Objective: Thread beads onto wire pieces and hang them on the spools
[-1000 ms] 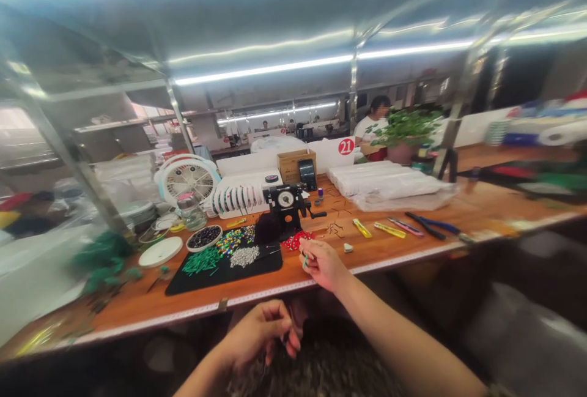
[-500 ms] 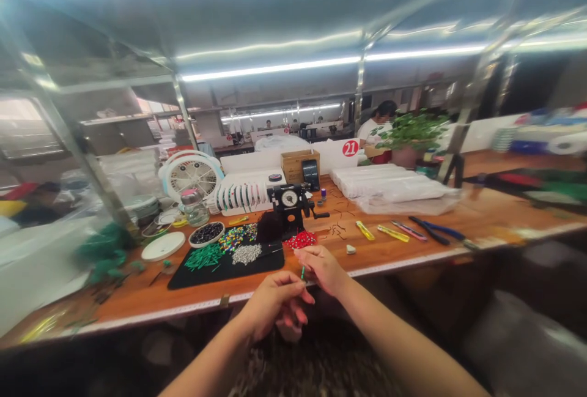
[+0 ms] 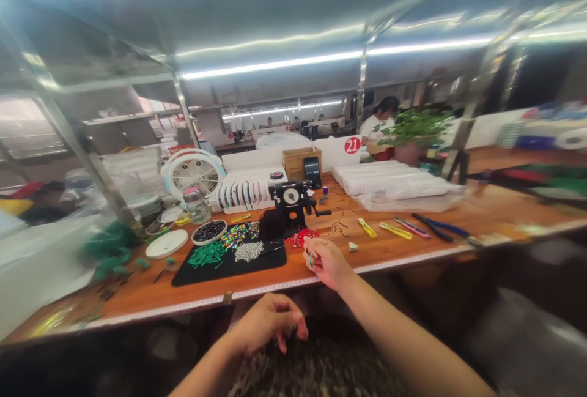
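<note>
My right hand (image 3: pixel 328 262) is closed in a pinch just over the table's front edge. A short green tube bead (image 3: pixel 310 259) shows at its fingertips. Lower and to the left, my left hand (image 3: pixel 270 323) hangs in front of the edge with fingers curled toward the thumb; what they hold, if anything, is too small to make out. Beyond my right hand lies a pile of red beads (image 3: pixel 300 237). On a black mat (image 3: pixel 197 274) are green tube beads (image 3: pixel 206 254), silver beads (image 3: pixel 249 251) and multicoloured beads (image 3: pixel 235 237).
A black hand-cranked device (image 3: pixel 291 201) stands behind the beads, beside a row of spools (image 3: pixel 243 194). To the right lie yellow cutters (image 3: pixel 395 230) and blue-handled pliers (image 3: pixel 447 227). A white fan (image 3: pixel 195 174), a dish of dark beads (image 3: pixel 209 232) and wrapped white rolls (image 3: pixel 389 183) stand around.
My hands have moved apart. The right rose slightly and shifted right with the green tube bead, while the left dropped lower. The view shifted slightly.
</note>
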Motion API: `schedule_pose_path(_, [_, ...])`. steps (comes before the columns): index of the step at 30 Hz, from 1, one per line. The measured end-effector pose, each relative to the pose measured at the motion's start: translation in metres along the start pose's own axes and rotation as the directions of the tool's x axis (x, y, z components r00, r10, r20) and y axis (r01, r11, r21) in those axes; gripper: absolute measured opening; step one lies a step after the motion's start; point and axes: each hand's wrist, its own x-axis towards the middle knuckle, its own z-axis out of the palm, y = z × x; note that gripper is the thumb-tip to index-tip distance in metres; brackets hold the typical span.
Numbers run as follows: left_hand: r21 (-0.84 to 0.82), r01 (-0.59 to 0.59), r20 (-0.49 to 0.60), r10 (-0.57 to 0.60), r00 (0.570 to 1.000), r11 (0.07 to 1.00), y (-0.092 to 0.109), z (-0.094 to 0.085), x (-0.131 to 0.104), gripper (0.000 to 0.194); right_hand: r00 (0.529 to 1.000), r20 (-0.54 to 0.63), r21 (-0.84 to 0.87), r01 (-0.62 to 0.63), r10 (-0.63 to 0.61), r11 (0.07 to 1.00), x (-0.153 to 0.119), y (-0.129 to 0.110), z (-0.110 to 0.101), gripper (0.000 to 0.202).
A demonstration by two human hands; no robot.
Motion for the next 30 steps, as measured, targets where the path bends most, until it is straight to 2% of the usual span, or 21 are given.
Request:
schedule_pose_path(3, [-0.027, 0.03, 0.034, -0.029, 0.999, 0.999, 0.007, 0.003, 0.003, 0.026, 1.0, 0.007, -0.054, 0.005, -0.004, 0.999, -0.001, 0.0, 0.0, 0.046])
schedule_pose_path(5, [-0.1, 0.037, 0.017, -0.036, 0.999, 0.994, 0.014, 0.007, 0.008, 0.036, 1.0, 0.03, -0.118, -0.004, 0.007, 0.993, -0.004, 0.0, 0.001, 0.045])
schedule_pose_path(7, [-0.154, 0.014, -0.056, -0.023, 0.998, 0.988, 0.023, 0.011, 0.013, 0.041, 0.997, 0.069, -0.197, -0.017, 0.031, 0.98, -0.007, 0.0, 0.001, 0.043])
schedule_pose_path(10, [-0.144, -0.038, -0.184, 0.01, 0.983, 0.989, 0.035, 0.015, 0.021, 0.034, 0.993, 0.107, -0.278, -0.021, 0.053, 0.96, -0.01, 0.0, 0.001, 0.04])
schedule_pose_path(12, [-0.142, -0.04, -0.197, 0.012, 0.98, 0.989, 0.038, 0.016, 0.022, 0.034, 0.993, 0.105, -0.283, -0.024, 0.056, 0.959, -0.01, 0.0, 0.0, 0.042])
schedule_pose_path(15, [-0.133, -0.01, -0.108, -0.004, 0.994, 0.991, 0.034, 0.013, 0.017, 0.032, 0.995, 0.085, -0.229, -0.029, 0.05, 0.973, -0.007, 0.0, 0.0, 0.046])
schedule_pose_path(18, [-0.087, 0.027, 0.001, -0.027, 1.0, 0.996, 0.019, 0.01, 0.011, 0.031, 0.998, 0.061, -0.158, -0.017, 0.027, 0.987, -0.005, 0.0, 0.001, 0.047])
schedule_pose_path(20, [-0.07, 0.037, 0.024, -0.036, 0.999, 0.997, 0.007, 0.01, 0.008, 0.032, 0.998, 0.055, -0.129, -0.013, 0.02, 0.992, -0.003, -0.001, 0.002, 0.047])
schedule_pose_path(23, [-0.056, 0.027, -0.001, -0.027, 1.0, 0.998, -0.003, 0.012, 0.007, 0.033, 0.998, 0.057, -0.122, -0.008, 0.015, 0.993, -0.002, 0.0, 0.002, 0.046])
schedule_pose_path(25, [-0.045, 0.025, -0.005, -0.025, 1.0, 0.999, -0.002, 0.014, 0.008, 0.032, 0.998, 0.058, -0.137, 0.003, 0.005, 0.991, -0.002, 0.0, 0.001, 0.046])
schedule_pose_path(27, [-0.068, 0.007, -0.026, -0.009, 1.0, 0.998, 0.006, 0.015, 0.01, 0.035, 0.998, 0.066, -0.176, 0.01, 0.002, 0.984, -0.003, 0.0, 0.001, 0.046])
schedule_pose_path(30, [-0.113, -0.055, -0.151, 0.037, 0.988, 0.992, 0.024, 0.017, 0.015, 0.041, 0.993, 0.116, -0.27, -0.001, 0.034, 0.963, -0.008, -0.002, 0.002, 0.044])
